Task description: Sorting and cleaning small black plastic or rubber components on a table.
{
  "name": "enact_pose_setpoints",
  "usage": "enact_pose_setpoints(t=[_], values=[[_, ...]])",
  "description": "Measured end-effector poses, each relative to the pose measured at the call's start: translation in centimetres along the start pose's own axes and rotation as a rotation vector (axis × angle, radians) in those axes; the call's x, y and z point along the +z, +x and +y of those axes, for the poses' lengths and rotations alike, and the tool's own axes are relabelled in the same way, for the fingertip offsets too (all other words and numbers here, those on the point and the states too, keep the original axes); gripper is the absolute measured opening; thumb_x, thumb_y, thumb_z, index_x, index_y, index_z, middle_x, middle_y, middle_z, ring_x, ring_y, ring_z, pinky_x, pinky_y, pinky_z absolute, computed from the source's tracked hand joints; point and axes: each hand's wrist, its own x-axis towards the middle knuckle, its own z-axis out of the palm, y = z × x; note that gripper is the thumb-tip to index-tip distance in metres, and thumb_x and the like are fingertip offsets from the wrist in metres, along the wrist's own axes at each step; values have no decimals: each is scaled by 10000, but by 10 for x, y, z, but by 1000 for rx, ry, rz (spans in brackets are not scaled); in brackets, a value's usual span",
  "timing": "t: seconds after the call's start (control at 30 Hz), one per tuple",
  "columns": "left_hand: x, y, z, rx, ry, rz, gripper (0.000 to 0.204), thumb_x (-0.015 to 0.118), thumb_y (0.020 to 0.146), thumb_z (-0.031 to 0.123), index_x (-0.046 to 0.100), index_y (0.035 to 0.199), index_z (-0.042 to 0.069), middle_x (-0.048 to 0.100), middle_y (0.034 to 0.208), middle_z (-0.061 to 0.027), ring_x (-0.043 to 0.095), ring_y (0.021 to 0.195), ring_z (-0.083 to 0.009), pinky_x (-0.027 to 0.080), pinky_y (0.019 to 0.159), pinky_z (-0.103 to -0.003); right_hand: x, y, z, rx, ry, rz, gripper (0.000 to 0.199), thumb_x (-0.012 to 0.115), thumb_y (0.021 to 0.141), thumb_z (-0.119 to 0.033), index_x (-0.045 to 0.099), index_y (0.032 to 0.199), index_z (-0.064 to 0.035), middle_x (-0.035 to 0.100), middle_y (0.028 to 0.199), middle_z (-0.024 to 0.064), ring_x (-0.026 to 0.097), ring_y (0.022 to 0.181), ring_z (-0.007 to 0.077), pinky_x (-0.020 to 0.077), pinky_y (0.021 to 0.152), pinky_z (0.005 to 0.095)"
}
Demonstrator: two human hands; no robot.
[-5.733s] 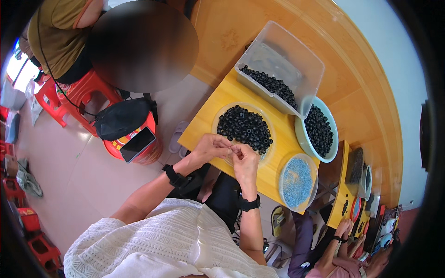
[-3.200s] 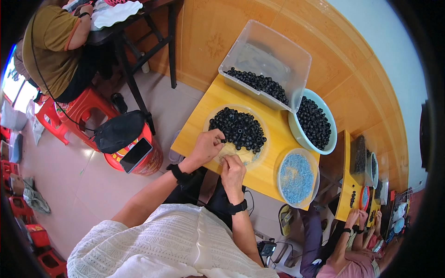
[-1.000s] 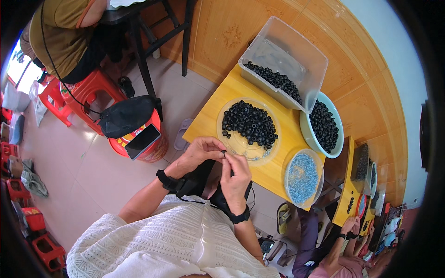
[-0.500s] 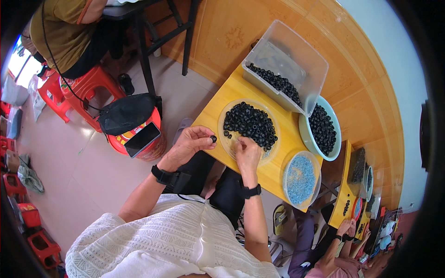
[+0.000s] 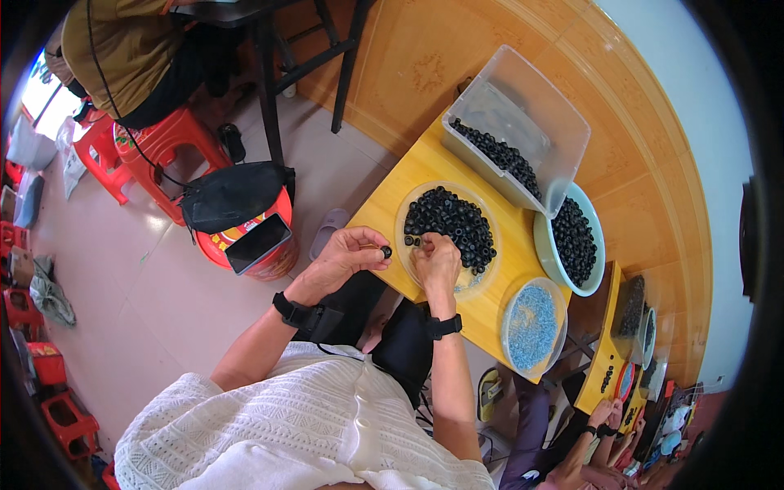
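Observation:
My left hand (image 5: 336, 260) is closed in a pinch around a small black ring-shaped piece (image 5: 385, 252), held just off the near left edge of the yellow table (image 5: 384, 200). To its right, my right hand (image 5: 438, 263) is over the near part of a round clear tray (image 5: 401, 214). Its fingertips are pressed together beside the heap of black ring-shaped pieces (image 5: 453, 216); anything between them is hidden. A few tiny light-blue bits show in the tray next to that hand.
Behind the tray stands a clear plastic bin (image 5: 563, 135) part-filled with black pieces, beside a pale green bowl (image 5: 545, 251) of more. A round tub of small light-blue bits (image 5: 531, 322) is at right. Left are a red bucket (image 5: 278, 257), a phone (image 5: 257, 243) and red stools (image 5: 167, 155).
My right hand has shifted slightly up within the tray, closer to the loose pieces at the heap's left edge. My left hand keeps its black piece. The whole view has shifted a little.

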Motion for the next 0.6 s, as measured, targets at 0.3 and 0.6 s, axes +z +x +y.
enact_pose_setpoints(t=[0.3,0.6], values=[[-2,1,-1,1,-60,-46,159,612,813,3,586,970,15,627,905,-55,644,810,-158,529,758,-262,3,3,5,33,115,-42,168,652,647,-23,665,814,-32,592,732,140,599,671,298,480,620,370],[-1,0,-3,-3,-90,-63,152,614,811,-3,585,959,15,627,916,-62,643,819,-167,530,766,-268,3,-1,6,-37,49,15,136,629,668,3,648,802,-8,593,758,153,599,684,309,476,625,375]])
